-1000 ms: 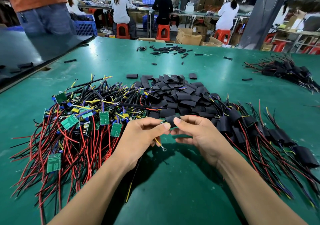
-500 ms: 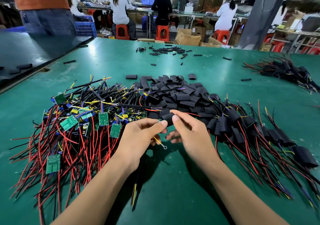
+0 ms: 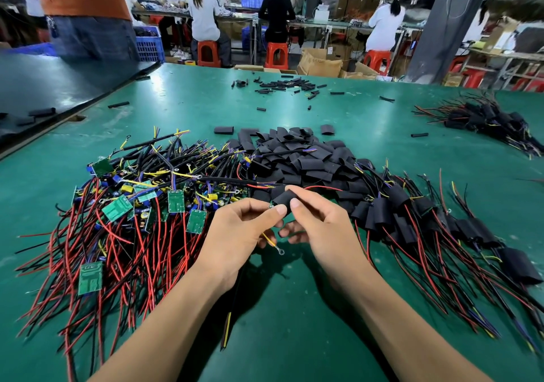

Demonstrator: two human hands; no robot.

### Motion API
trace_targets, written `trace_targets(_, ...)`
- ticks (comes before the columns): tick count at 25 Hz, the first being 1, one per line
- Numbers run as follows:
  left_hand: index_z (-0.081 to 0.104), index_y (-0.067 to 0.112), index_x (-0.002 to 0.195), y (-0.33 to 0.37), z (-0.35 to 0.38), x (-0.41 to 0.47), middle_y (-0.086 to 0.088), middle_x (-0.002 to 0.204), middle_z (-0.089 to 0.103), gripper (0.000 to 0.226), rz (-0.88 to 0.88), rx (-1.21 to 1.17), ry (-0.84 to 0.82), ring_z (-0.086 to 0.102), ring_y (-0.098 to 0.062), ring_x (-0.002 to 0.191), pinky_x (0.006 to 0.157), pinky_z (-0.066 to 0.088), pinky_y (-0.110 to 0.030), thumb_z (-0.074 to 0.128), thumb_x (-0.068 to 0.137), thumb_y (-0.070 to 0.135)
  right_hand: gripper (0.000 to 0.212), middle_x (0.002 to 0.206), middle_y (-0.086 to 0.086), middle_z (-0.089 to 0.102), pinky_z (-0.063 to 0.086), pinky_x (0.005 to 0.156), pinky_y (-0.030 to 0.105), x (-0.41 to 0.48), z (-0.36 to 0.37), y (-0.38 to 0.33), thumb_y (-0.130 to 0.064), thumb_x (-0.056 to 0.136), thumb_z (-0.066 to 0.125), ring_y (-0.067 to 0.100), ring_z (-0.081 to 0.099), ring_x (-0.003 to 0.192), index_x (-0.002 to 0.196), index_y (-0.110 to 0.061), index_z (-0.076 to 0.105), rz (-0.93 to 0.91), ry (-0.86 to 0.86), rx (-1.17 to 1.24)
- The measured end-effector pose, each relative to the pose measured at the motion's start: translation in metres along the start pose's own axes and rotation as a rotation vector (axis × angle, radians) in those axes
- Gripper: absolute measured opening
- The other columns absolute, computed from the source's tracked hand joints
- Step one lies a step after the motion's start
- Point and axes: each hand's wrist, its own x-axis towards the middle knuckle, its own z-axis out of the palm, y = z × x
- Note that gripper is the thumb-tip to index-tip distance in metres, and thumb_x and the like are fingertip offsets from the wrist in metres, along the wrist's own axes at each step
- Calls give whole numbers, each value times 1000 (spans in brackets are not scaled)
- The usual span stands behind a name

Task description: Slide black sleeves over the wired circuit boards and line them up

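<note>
My right hand (image 3: 321, 225) pinches a black sleeve (image 3: 283, 197) between thumb and forefinger just above the green table. My left hand (image 3: 240, 231) holds the wired board's leads right beside it; a yellow wire with a ring terminal (image 3: 275, 246) hangs below its fingers, and the board itself is hidden. A tangle of bare green circuit boards with red and black wires (image 3: 126, 213) lies to the left. Behind my hands is a heap of loose black sleeves (image 3: 297, 158). Sleeved boards (image 3: 426, 219) lie in a row to the right.
A second bundle of sleeved boards (image 3: 488, 119) lies far right. Small black tube offcuts (image 3: 282, 85) are scattered at the table's far side. A dark panel (image 3: 44, 87) overlaps the left edge. A person in jeans (image 3: 88, 28) stands behind it; seated workers fill the background.
My hands have closed together and lifted slightly toward the sleeve heap. The right hand now shows a black sleeve pinched at its fingertips, held against the wires in my left hand.
</note>
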Motion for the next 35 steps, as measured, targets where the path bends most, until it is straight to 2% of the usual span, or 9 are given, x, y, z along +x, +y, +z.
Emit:
trace_targets(5, 72, 4, 96, -1, 3, -1, -13, 84, 75, 13, -31, -65, -78, 66, -19, 58, 51, 48, -21, 61, 96, 11, 26, 73, -3, 71, 55, 63, 24, 3, -8, 0, -16, 102, 56, 12, 68, 64, 123, -26, 68, -4, 76, -21)
trace_targets(9, 73, 2, 93, -2, 1, 0, -16, 83, 75, 11, 2, -61, -65, 67, -21, 59, 52, 50, -22, 63, 93, 7, 28, 80, -5, 73, 55, 66, 28, 1, -6, 0, -19, 101, 58, 13, 69, 65, 126, -26, 67, 3, 53, -48)
trace_targets(18, 71, 4, 86, -6, -1, 3, -12, 73, 73, 7, -4, -27, -9, 64, -17, 53, 49, 48, -22, 66, 91, 4, 36, 77, 0, 75, 52, 66, 23, -1, -3, 1, -17, 98, 62, 9, 69, 68, 132, -30, 63, -22, -14, -173)
trace_targets(22, 70, 2, 85, -6, -2, 3, -12, 70, 72, 6, -14, -28, -13, 63, -16, 53, 47, 47, -21, 66, 90, 2, 35, 83, -5, 75, 53, 65, 23, -2, -3, -1, -15, 98, 61, 10, 70, 69, 130, -27, 65, -17, -26, -176)
trace_targets(28, 70, 2, 94, -3, 1, 4, -12, 75, 73, 7, -75, -74, -32, 63, -17, 53, 50, 46, -22, 64, 93, 6, 36, 86, -6, 72, 50, 59, 19, 1, -6, -4, -6, 95, 64, 13, 67, 64, 119, -33, 67, -36, 19, -51)
trace_targets(30, 69, 0, 98, -1, 1, 2, -12, 79, 73, 9, -96, -79, -78, 64, -19, 54, 52, 46, -23, 63, 94, 6, 43, 86, -6, 69, 50, 58, 19, 3, -11, -6, -6, 92, 68, 14, 67, 60, 126, -33, 64, -35, 95, 11)
trace_targets(33, 70, -1, 97, 1, 2, -1, -13, 81, 73, 10, -132, -64, -144, 66, -20, 57, 54, 48, -23, 63, 94, 6, 64, 92, 2, 69, 50, 56, 20, 6, -15, -6, -7, 87, 75, 15, 66, 58, 140, -33, 50, 6, 195, 81)
trace_targets(35, 70, 0, 98, 2, 3, -2, -13, 81, 72, 11, -151, -56, -153, 65, -20, 57, 54, 48, -23, 63, 94, 7, 65, 94, 5, 69, 52, 58, 22, 6, -13, -7, -7, 85, 77, 14, 66, 59, 138, -29, 46, 44, 224, 141)
